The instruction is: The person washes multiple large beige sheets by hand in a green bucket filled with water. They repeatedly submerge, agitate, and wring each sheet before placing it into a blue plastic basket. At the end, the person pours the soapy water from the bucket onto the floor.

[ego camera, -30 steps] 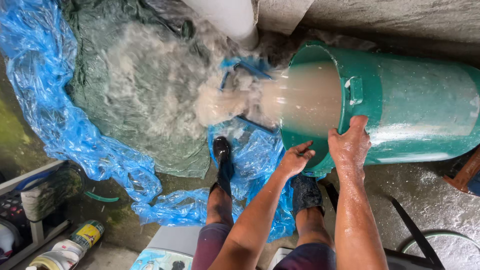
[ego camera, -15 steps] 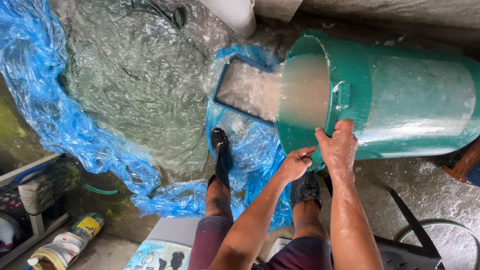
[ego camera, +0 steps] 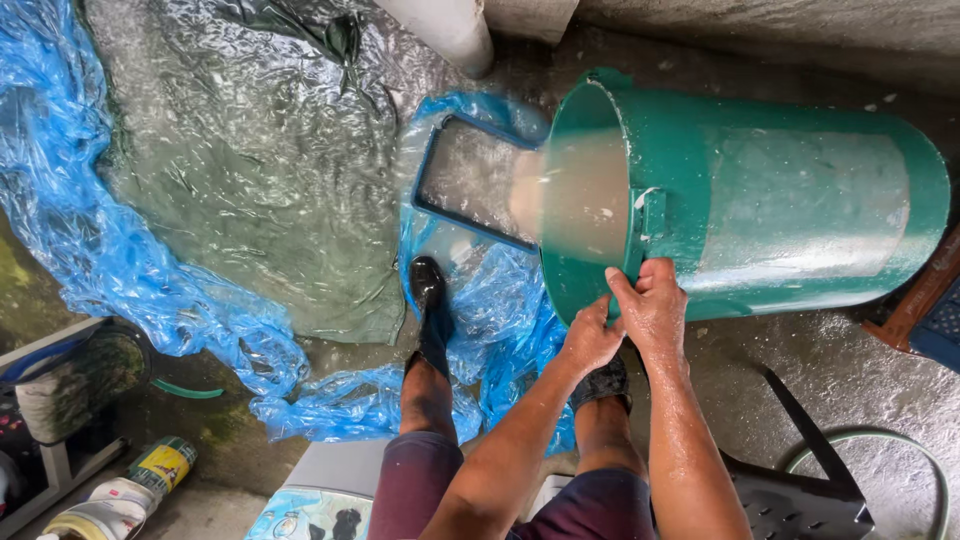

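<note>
Hands: left (ego camera: 590, 340) and right (ego camera: 655, 305) clenched on tipped green bin (ego camera: 780, 200) rim | grip seemingly firm

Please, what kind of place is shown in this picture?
Probably an outdoor washing corner or yard. A wet concrete floor, a big green bin tipped by both hands and pouring cloudy water, and crumpled blue plastic sheeting suggest it.

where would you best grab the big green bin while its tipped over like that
Probably at the rim of its mouth, coming from below on the near side. The green bin lies on its side with the open end low and milky water at the lip, so that rolled edge and the small lug beside it give purchase. The left hand and right hand already hold there.
</note>
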